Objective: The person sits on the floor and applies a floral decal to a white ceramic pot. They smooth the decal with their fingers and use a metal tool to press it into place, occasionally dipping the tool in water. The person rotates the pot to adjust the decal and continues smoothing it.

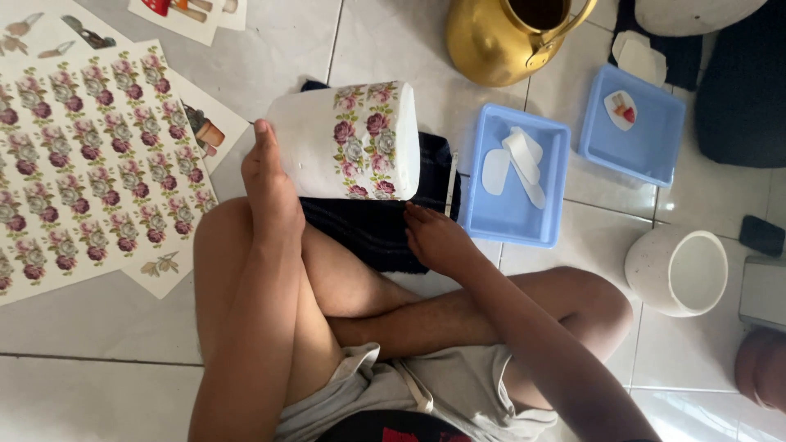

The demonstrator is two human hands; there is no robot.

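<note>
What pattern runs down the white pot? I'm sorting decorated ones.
Purple-pink roses on the white pot, in the head view.
</note>
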